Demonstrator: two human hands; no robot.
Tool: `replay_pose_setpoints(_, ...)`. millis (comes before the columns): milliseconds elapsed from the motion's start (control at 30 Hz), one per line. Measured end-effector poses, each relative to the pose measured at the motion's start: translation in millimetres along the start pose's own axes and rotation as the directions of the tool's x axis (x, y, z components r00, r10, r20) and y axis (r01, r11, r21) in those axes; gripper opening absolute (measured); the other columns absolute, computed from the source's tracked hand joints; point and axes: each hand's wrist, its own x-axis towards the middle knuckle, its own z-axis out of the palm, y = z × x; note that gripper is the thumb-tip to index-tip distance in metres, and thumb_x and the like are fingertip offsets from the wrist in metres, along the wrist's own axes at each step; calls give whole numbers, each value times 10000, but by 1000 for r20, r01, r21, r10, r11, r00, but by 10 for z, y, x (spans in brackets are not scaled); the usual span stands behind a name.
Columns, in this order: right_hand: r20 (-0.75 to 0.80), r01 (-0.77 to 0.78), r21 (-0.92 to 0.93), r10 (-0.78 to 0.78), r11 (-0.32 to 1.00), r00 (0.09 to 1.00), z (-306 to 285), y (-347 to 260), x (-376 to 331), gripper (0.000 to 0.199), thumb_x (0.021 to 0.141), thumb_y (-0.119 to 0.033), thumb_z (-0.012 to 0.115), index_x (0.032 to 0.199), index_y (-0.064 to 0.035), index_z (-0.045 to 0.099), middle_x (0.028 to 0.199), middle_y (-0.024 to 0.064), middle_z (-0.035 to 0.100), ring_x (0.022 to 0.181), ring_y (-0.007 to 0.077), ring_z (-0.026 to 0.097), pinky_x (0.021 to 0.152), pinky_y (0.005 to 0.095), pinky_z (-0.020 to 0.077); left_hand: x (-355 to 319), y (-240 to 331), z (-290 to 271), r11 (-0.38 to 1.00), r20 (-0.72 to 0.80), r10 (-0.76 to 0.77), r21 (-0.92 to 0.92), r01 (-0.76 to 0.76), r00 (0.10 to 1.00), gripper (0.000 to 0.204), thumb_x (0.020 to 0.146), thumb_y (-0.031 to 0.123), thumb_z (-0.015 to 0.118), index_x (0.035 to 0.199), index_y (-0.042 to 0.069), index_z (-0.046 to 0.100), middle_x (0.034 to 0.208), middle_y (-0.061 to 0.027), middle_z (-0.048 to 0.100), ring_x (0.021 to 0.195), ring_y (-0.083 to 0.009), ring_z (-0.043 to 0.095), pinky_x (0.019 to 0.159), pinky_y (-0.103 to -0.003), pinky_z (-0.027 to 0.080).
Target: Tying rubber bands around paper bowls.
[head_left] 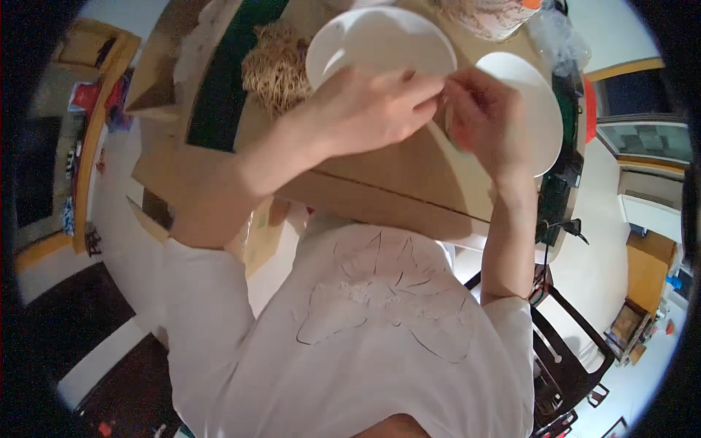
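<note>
Head view. Landmark: the large white bowl point(394, 40), sitting on a tan work surface point(409, 171).

- Left hand point(369, 106): hovering before the near rim of the large white bowl, fingers curling inward, thumb and forefinger reaching toward the other hand; motion is blurring the tips, so whether they are pinching anything cannot be told.
- Right hand point(488, 120): hanging just right of the large white bowl, fingers bending, their tips meeting or nearly meeting the left's; any held item cannot be made out.
- Second white bowl point(542, 109): standing right of the large white bowl, partly behind the right hand.
- Tangled brown strands point(274, 69): lying just left of the large white bowl.
- Patterned tub point(489, 18): standing beyond it, to the right.
- Clear plastic point(558, 40): lying farther right of it.
</note>
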Motion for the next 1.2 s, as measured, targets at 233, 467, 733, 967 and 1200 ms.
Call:
replay_pose_setpoints(233,-133,114,38,-108,993,985,205,115,-42,158,892,-146,582,893,1,639,669,56,638,513,81,539,487,237,438,-7,-43,83,996,-17,82,28,-82,996,70,739,145,633,765,106,582,724,-6,513,605,-171,572,483,-287,500)
replay_pose_setpoints(467,-143,143,27,-138,989,980,152,139,-33,165,888,-152,590,904,3,642,672,55,641,521,79,527,488,234,433,-16,-79,34,908,135,270,295,-299,953,49,730,159,613,744,128,577,739,-3,522,627,-135,571,485,-264,492)
replay_pose_setpoints(733,-126,132,-102,-144,986,982,105,135,37,162,885,-146,593,896,7,646,699,67,646,600,104,584,573,256,477,22,-8,95,994,78,84,62,-89,993,89,750,146,623,793,88,570,852,-6,535,713,-161,584,567,-305,500)
replay_pose_setpoints(967,-330,205,195,-133,959,935,328,231,-128,136,892,-95,595,922,28,644,724,53,641,660,83,578,600,228,464,106,-16,4,598,231,-407,-664,449,884,136,856,181,634,900,58,596,824,4,550,658,-76,499,559,-219,403)
replay_pose_setpoints(1200,-333,195,488,-25,851,943,493,303,-242,136,892,-78,599,969,25,645,814,33,639,693,64,566,590,184,438,105,-120,-36,-174,755,-346,-635,753,557,221,850,207,627,883,-11,633,718,-21,562,537,-63,452,432,-203,340)
